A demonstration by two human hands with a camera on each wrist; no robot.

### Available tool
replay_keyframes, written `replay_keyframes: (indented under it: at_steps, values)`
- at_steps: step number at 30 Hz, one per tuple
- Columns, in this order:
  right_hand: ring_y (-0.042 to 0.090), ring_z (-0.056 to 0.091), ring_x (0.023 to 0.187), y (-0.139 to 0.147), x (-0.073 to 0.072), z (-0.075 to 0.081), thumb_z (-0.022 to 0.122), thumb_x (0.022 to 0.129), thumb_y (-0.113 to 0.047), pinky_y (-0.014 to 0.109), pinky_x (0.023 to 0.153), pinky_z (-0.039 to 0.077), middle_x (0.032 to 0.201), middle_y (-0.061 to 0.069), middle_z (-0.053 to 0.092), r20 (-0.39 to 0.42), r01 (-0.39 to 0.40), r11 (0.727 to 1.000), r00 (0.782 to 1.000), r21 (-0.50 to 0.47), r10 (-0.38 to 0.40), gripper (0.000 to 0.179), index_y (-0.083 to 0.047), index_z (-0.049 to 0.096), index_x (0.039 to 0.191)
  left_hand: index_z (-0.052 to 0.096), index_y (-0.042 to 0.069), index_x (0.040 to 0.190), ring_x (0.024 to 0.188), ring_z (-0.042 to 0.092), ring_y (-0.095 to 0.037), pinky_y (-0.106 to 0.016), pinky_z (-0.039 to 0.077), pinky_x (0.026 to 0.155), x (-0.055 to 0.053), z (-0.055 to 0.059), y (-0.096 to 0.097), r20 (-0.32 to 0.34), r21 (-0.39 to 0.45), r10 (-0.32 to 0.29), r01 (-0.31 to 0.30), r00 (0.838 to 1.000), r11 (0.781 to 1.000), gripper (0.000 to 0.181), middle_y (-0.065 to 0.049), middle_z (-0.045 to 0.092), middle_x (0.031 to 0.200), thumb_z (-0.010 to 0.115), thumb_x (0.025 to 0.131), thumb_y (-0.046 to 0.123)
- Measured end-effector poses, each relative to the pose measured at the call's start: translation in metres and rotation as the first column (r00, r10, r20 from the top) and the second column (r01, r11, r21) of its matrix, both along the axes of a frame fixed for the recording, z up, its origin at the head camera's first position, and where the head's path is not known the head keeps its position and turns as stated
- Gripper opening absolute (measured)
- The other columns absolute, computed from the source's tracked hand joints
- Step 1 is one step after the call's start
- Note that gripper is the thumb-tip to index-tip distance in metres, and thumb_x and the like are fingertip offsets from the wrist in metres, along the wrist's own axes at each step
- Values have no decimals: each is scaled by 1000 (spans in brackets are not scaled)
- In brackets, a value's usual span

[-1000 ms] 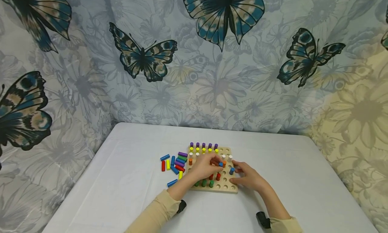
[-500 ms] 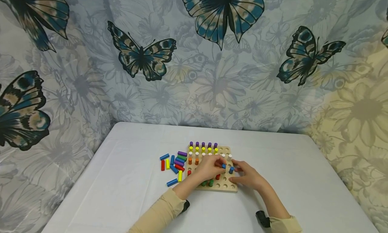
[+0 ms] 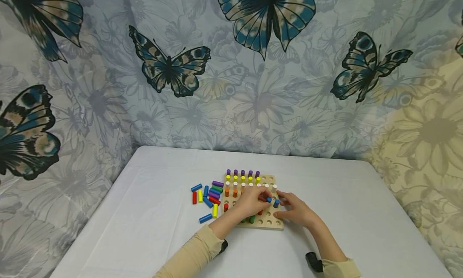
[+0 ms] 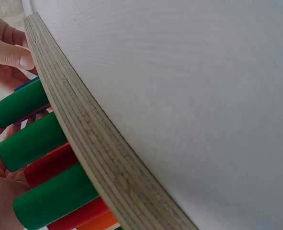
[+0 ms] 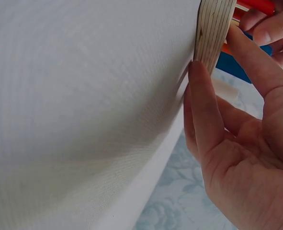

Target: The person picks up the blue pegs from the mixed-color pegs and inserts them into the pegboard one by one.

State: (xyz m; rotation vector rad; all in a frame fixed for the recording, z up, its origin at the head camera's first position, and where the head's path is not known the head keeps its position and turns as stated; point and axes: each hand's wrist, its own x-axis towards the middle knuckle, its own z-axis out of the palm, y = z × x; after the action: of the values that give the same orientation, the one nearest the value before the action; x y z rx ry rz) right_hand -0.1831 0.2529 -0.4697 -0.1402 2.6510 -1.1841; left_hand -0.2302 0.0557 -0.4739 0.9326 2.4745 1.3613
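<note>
My left hand reaches over the wooden pegboard and pinches a blue peg above the board's right half. Just right of that peg, another blue peg stands upright in its hole. With fingers fairly straight, my right hand rests against the board's right edge. In the right wrist view its fingers touch the layered wooden side. Rows of purple, yellow, white and orange pegs stand toward the far side. Red and green pegs stand nearer me, partly hidden by the left hand and forearm.
Loose pegs lie on the white table left of the board, among them a purple peg, a red peg, a yellow peg and a blue peg. A butterfly-patterned wall covering hangs behind the table.
My left hand has moved a little to the right and slightly downward in the head view with the blue peg, toward the standing blue one. The right hand has stayed at the board's edge.
</note>
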Motion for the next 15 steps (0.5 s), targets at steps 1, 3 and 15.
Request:
replay_keyframes:
  at_steps: [1,3,15]
  values:
    - [38,51,121,0,0,0,80,82,-24,60,99,39,137,21,47,2,1,1000,1000,-1,-1,80,1,39,146,69,6,102,84,64,-2,-14,51,73,0,-1,0,2,1,-2,2,1000,1000,16,-8,71,100,73,87,6]
    - [38,51,121,0,0,0,80,82,-24,60,99,39,137,20,47,7,7,1000,1000,-3,-7,80,0,39,146,69,6,102,84,64,-2,-14,51,73,0,-1,1,2,1,-3,3,1000,1000,16,-8,71,99,73,87,5]
    - [38,51,122,1,1,0,80,82,-24,59,99,39,140,21,46,2,3,1000,1000,-5,-3,80,0,39,146,68,7,100,80,62,0,-14,51,71,0,-2,1,42,-13,2,-2,999,1000,14,-6,71,97,73,87,6]
